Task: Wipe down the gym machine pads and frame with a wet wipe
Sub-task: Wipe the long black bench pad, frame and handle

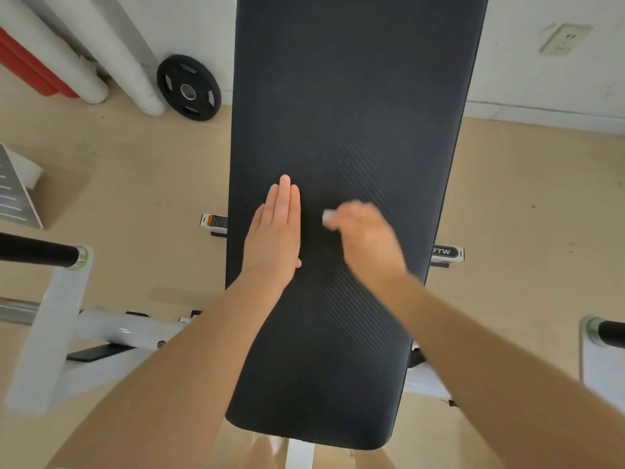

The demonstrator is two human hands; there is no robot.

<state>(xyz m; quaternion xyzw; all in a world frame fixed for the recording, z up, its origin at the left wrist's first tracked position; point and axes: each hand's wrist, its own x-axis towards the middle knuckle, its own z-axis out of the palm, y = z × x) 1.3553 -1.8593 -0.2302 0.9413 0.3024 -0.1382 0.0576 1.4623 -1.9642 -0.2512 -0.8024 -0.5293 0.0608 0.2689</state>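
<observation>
Wet wipe [328,219]: I see it as a small white wad in my right hand [367,236], whose fingers are curled round it, blurred, over the middle of the black pad [355,106]. My left hand [275,231] lies flat on the pad just beside it, fingers straight and together. The pad runs away from me down the centre, with the white frame [111,328] below it at left. A black weight plate [188,88] leans against the wall beyond.
</observation>
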